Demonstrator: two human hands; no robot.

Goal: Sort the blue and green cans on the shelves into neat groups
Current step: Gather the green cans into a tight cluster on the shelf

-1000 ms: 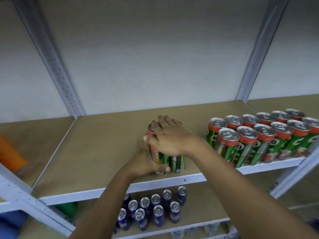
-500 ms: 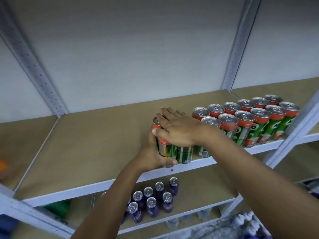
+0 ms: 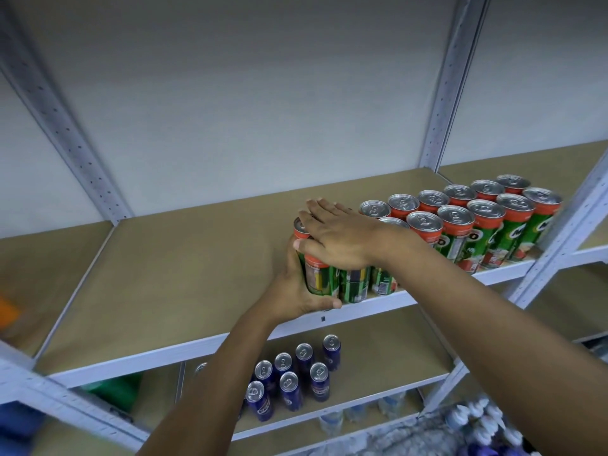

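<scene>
A small cluster of green cans [image 3: 332, 281] with red tops stands near the front edge of the upper shelf [image 3: 171, 278]. My left hand [image 3: 297, 291] wraps around the cluster's left side from below. My right hand [image 3: 339, 235] lies flat across the tops, fingers spread leftward. The cluster touches a larger group of green cans [image 3: 473, 225] lined in two rows to the right. Several blue cans [image 3: 292, 376] stand on the lower shelf below, partly hidden by my left forearm.
Grey metal uprights [image 3: 450, 83] frame the bay, and one front post [image 3: 566, 238] crosses right of the green group. Clear bottles [image 3: 358, 413] sit on a lower level. A green object [image 3: 115, 390] and an orange object [image 3: 8, 311] lie at the left.
Both hands have slid the small cluster of green cans rightward along the shelf until it meets the larger group. The view has shifted left and down.
</scene>
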